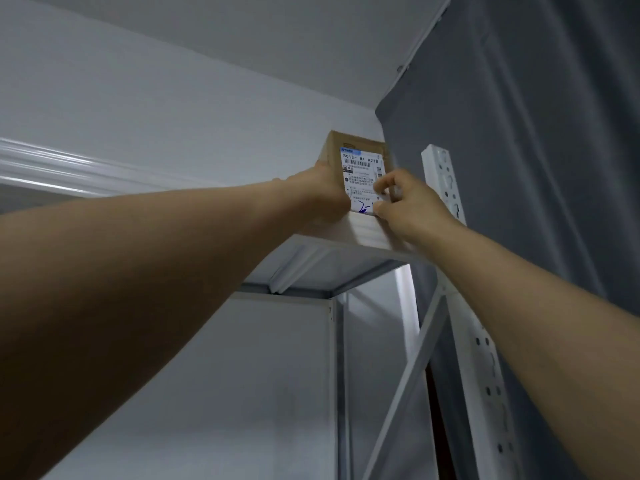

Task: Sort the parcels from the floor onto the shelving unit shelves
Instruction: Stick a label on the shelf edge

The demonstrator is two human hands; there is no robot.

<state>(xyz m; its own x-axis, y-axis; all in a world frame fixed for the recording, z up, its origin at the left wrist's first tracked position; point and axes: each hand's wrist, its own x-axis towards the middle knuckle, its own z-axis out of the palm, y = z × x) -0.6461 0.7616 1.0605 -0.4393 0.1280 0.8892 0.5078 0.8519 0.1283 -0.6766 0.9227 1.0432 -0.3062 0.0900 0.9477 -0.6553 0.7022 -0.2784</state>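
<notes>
Looking up at the top shelf (367, 233) of a white metal shelving unit. At the right end of this shelf, right at its front edge, a cardboard parcel (346, 142) held upright, with a white shipping label (362, 174) turned toward the camera. Printed on the label: "501E- M1 A21B", a barcode, small text too fine to read, and a blue handwritten mark just above the shelf edge. Impossible to tell whether the parcel's bottom rests fully on the shelf, as it is hidden by the front lip.

Both bare arms raised to the shelf. Clamped on the parcel's left side, just above the shelf edge: the left hand (325, 192), its fingers mostly hidden. At the parcel's lower right corner: the right hand (408, 206), fingers curled, pinching the box edge beside the label. Hands apart, with the label between them.

Just right of the shelf end, a white slotted upright post (443, 178), rising above shelf level. Under the shelf, a white diagonal brace (408, 372). To the right of the shelf, behind the post, a dark grey curtain (526, 168). Behind and left of the shelf, a pale wall (156, 116).
</notes>
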